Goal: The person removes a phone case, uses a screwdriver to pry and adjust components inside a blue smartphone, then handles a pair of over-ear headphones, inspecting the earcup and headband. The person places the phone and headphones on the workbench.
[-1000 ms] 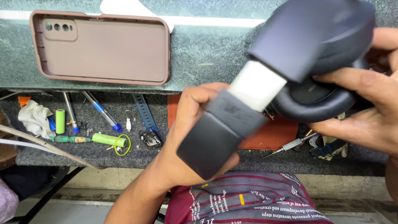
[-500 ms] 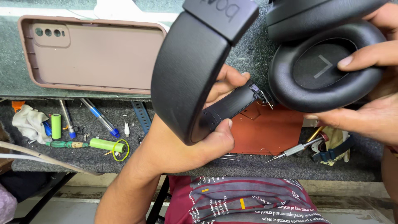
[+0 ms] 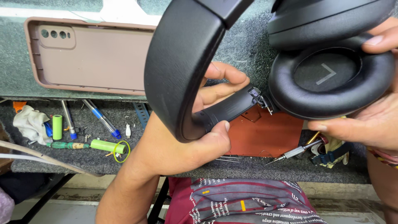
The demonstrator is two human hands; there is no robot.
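Black over-ear headphones fill the upper right of the head view. My left hand grips the lower end of the wide black headband, where a broken hinge with small exposed parts sticks out. My right hand cradles a round ear cup with a padded cushion and a light angle mark inside; its thumb rests on the cushion's upper rim. A second ear cup sits just above it. The cup in my right hand looks detached from the band end.
On the bench lie a brown phone case, pens, green cylinder cells, a green-handled tool, a white rag, an orange-red mat and a small screwdriver. My patterned maroon shirt is below.
The headphones have turned: the headband swung upright and closer to the camera, and the ear cup's inner face now shows. My left hand shifted from the slider to the band's broken end.
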